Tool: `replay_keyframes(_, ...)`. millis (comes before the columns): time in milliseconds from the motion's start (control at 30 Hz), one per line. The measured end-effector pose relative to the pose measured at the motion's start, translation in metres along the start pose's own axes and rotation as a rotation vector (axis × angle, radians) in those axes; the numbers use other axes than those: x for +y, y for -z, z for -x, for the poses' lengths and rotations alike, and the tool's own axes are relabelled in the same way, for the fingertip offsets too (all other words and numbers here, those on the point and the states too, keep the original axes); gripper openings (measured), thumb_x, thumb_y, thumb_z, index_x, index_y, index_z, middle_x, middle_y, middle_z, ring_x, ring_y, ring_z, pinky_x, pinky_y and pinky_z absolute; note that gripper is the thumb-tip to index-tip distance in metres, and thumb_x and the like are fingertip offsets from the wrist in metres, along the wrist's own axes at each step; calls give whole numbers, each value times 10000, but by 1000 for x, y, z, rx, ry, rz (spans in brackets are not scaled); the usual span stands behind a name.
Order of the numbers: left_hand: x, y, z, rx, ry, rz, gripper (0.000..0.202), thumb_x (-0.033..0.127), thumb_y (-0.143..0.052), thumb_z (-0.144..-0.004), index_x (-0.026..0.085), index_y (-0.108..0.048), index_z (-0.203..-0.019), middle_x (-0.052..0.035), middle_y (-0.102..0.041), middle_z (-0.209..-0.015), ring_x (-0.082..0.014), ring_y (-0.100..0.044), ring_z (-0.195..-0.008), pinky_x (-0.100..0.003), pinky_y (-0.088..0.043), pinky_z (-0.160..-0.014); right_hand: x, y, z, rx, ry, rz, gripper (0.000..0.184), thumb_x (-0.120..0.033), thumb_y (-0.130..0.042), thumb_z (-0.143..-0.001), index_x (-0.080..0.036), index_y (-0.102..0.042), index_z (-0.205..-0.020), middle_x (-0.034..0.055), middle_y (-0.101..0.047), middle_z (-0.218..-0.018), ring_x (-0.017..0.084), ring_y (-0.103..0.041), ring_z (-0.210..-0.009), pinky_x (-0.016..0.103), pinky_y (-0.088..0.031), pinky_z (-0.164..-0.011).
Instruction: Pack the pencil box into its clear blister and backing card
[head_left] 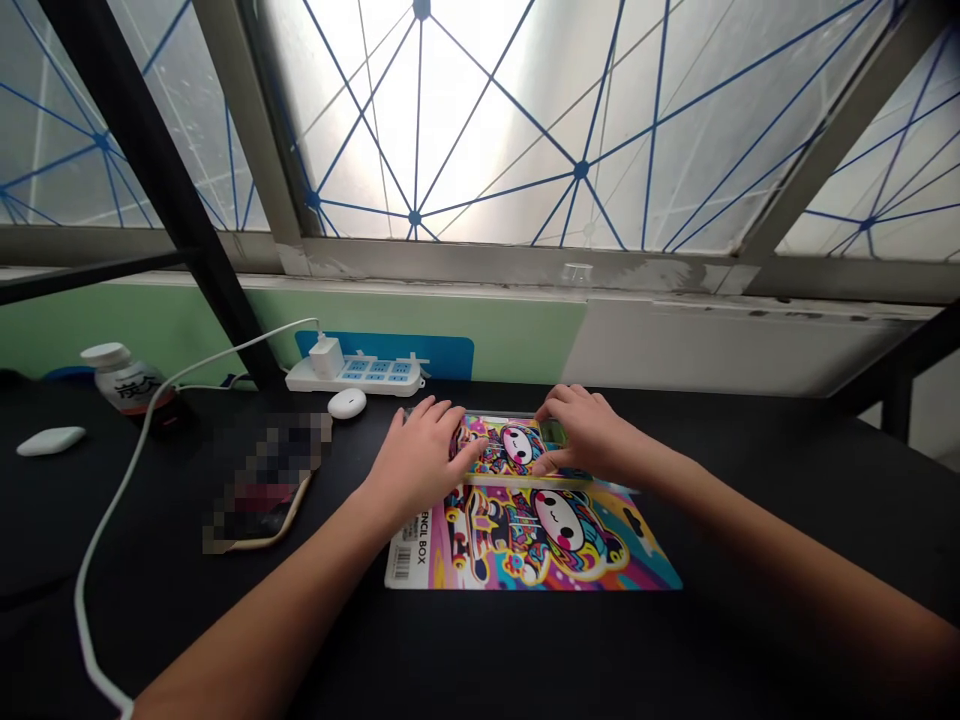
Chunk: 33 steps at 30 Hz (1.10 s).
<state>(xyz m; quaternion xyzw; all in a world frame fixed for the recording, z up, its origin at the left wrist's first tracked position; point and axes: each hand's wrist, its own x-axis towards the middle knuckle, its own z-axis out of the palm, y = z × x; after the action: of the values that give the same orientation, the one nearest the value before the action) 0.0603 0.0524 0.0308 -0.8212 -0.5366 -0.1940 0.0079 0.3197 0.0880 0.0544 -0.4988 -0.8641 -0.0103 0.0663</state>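
Observation:
A brightly printed pencil box (499, 447) with a cartoon face lies lengthwise at the far part of a matching printed sheet (570, 535). The sheet carries a barcode and lettering that partly reads "NCIL BOX". My left hand (426, 450) covers the box's left end, its fingers over the far side and the thumb on the top. At the right end, my right hand (585, 435) grips the box, thumb on the near side and fingers curled at the far edge. Both ends of the box are partly hidden by my hands.
Left of the sheet lies a phone (266, 490), its screen blurred out. Behind it are a round white case (346, 404) and a power strip (390, 376) with a charger. A white cable (112, 520), a bottle (124, 385) and a white object (51, 441) occupy the left.

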Motion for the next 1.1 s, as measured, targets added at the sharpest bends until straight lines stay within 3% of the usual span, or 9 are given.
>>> replay_keyframes(100, -9, 9, -3, 116, -88, -32, 532, 587, -560, -942, 177, -626, -1274, -121, -670, -1313, -361, -484, -1340, -563, -366, -1088, -14, -3, 18, 169, -18, 34, 479, -463, -848, -708, -199, -591, -1015, 120, -632, -1137, 323, -577, -1041, 458, -421, -893)
replay_keyframes(267, -18, 29, -3, 210, -269, -57, 420, 526, -745, -838, 173, -700, -1061, -93, -755, -1044, -297, -679, -988, -454, -482, -921, -26, -1, 44, 486, 156, 74, 248, -206, -719, -866, -195, -550, -1046, 95, -693, -1088, 264, -629, -965, 457, -408, -956)
replay_keyframes(467, 19, 63, 40, 500, -513, -85, 272, 360, -666, -936, 180, -640, -1139, -103, -718, -1066, -275, -621, -987, -437, -480, -909, -31, 15, 98, 689, 296, 210, 365, -216, -627, -939, -170, -525, -1287, 123, -656, -1047, 279, -589, -965, 495, -461, -954)
replay_keyframes(567, 34, 56, 79, 438, -524, -76, 248, 176, -612, -944, 180, -608, -1192, -107, -700, -1130, -275, -604, -1031, -448, -465, -950, -40, 10, 131, 673, 327, 188, 345, -122, -590, -934, -165, -548, -1274, 126, -658, -1059, 280, -583, -1025, 460, -500, -932)
replay_keyframes(700, 29, 26, 118, 279, -393, 15, 299, 85, -597, -893, 202, -607, -1168, -101, -666, -1216, -291, -585, -1116, -455, -467, -968, -51, -10, 156, 562, 411, 143, 287, -86, -534, -958, -156, -574, -1233, 142, -674, -1239, 290, -566, -1231, 472, -477, -1025)
replay_keyframes(833, 16, 14, 130, 70, -132, 201, 534, 349, -738, -853, 242, -527, -1332, -116, -545, -1417, -332, -501, -1291, -481, -454, -1048, -53, -24, 163, 448, 417, 55, 253, -210, -571, -978, -174, -568, -1229, 149, -629, -1377, 276, -557, -1306, 462, -476, -1067)
replay_keyframes(900, 14, 16, 130, -16, -42, 290, 651, 457, -725, -858, 269, -454, -1420, -108, -501, -1472, -324, -476, -1335, -479, -436, -1080, -51, -27, 165, 371, 347, -16, 390, -359, -637, -949, -184, -545, -1284, 166, -559, -1457, 302, -516, -1350, 494, -468, -1079)
replay_keyframes(967, 14, 19, 130, -64, 23, 341, 683, 479, -702, -871, 273, -416, -1457, -105, -510, -1469, -322, -478, -1340, -484, -418, -1097, -47, -27, 166, 298, 253, -100, 532, -448, -661, -919, -196, -508, -1362, 166, -517, -1496, 313, -498, -1365, 511, -462, -1082)
replay_keyframes(1100, 15, 19, 131, -76, 89, 393, 764, 455, -729, -845, 281, -375, -1500, -103, -532, -1447, -330, -497, -1321, -481, -411, -1097, -36, -12, 163, 145, 112, -295, 589, -502, -684, -884, -240, -546, -1394, 122, -565, -1462, 308, -526, -1336, 468, -467, -1074)
